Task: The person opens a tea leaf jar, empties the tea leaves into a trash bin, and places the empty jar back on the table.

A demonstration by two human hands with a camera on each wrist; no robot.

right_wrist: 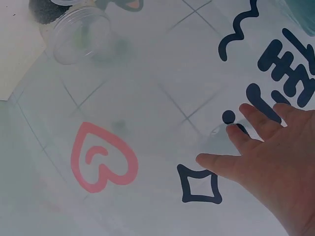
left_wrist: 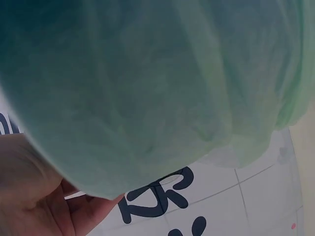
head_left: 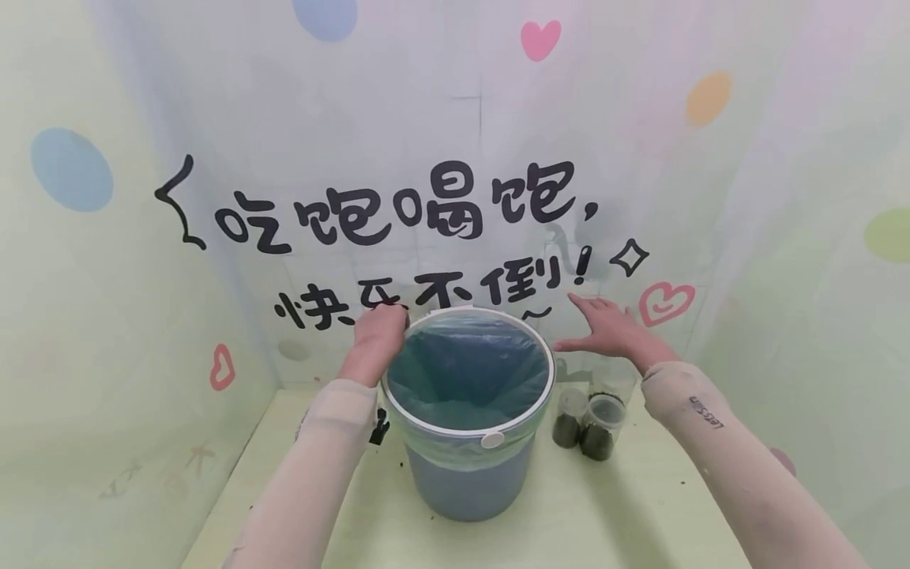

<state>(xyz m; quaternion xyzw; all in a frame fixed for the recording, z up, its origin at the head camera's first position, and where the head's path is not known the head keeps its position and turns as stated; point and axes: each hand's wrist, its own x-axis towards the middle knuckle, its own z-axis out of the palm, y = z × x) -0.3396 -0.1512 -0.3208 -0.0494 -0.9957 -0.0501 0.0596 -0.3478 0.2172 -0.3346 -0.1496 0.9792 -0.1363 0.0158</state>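
Note:
A blue trash bin (head_left: 465,486) with a white rim stands on the table. A translucent green trash bag (head_left: 469,371) lines it and is folded over the rim, hanging a little way down the outside. At the left of the rim my left hand (head_left: 380,332) has curled fingers. In the left wrist view the left hand (left_wrist: 39,196) grips the lower edge of the bag (left_wrist: 147,108), part of its fingers hidden behind the plastic. My right hand (head_left: 600,328), fingers spread, is held in the air just right of the rim. In the right wrist view the right hand (right_wrist: 266,152) holds nothing.
Clear jars with dark contents, one (head_left: 566,419) beside another (head_left: 600,431), stand right of the bin. A black object (head_left: 380,427) is partly hidden by the left sleeve. Printed cloth (head_left: 398,118) hangs behind. Small dark specks dot the pale table (head_left: 569,521).

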